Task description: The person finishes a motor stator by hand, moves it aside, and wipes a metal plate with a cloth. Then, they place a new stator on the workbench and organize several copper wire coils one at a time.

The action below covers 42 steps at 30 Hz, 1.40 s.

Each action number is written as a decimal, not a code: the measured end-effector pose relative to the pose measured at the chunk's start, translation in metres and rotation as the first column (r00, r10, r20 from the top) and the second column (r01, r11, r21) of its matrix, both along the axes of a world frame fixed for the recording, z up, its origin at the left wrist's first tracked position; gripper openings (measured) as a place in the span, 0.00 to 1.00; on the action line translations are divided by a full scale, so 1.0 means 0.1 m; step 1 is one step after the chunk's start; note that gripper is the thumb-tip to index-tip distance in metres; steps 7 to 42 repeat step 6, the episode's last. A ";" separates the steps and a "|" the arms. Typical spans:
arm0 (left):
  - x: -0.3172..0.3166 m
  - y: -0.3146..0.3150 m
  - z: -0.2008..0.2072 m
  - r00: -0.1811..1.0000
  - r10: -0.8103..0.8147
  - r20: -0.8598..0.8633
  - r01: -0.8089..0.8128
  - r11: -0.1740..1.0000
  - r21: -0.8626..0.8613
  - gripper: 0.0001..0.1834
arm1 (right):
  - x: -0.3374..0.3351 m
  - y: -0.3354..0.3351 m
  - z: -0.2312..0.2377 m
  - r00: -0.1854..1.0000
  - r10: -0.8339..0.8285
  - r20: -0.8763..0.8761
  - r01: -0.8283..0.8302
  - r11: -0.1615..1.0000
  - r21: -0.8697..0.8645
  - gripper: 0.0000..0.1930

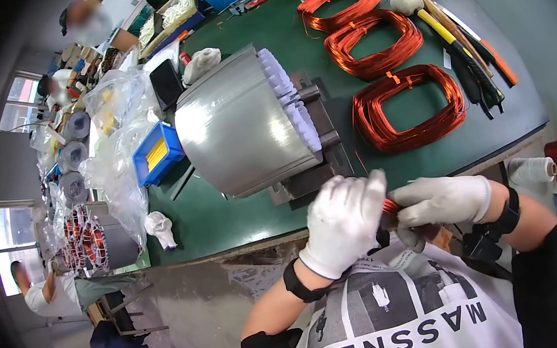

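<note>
Close to my body at the table's front edge, a bundle of red-orange copper wire (389, 206) shows between my two hands, mostly hidden by them. My right hand (441, 199), in a white glove, is closed round it. The gloved left hand (346, 223) is bent closed beside it, fingertips at the wire; a thin wire end sticks up just above. Beyond my hands lies a large grey metal stator core (238, 127) on its side, white slot liners (291, 103) fringing its right end. A dark metal stand (313, 176) sits against it.
Three tied copper wire coils (409, 108) lie to the right on the green table (236, 224), beside a yellow-handled mallet (438, 28). Left of the core are a blue tray (159, 154), a phone (166, 83) and a crumpled white glove (160, 230). Other people work at far left.
</note>
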<state>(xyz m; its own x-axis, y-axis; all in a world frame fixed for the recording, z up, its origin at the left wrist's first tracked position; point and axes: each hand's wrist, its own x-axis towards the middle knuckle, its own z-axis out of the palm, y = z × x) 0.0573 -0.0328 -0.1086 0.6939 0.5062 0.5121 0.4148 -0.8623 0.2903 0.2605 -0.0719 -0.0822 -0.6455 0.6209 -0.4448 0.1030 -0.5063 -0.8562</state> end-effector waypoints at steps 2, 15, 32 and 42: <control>-0.01 0.05 -0.03 0.999 0.033 0.004 -0.033 0.999 0.040 0.18 | -0.09 0.12 0.15 0.998 -0.056 0.015 0.058 0.967 -0.247 0.11; -0.12 0.08 -0.07 0.979 0.102 -0.174 -0.126 0.983 -0.133 0.26 | -0.04 0.19 0.05 0.992 -0.085 -0.098 0.067 0.981 -0.180 0.12; -0.12 0.08 -0.07 0.979 0.102 -0.174 -0.126 0.983 -0.133 0.26 | -0.04 0.19 0.05 0.992 -0.085 -0.098 0.067 0.981 -0.180 0.12; -0.12 0.08 -0.07 0.979 0.102 -0.174 -0.126 0.983 -0.133 0.26 | -0.04 0.19 0.05 0.992 -0.085 -0.098 0.067 0.981 -0.180 0.12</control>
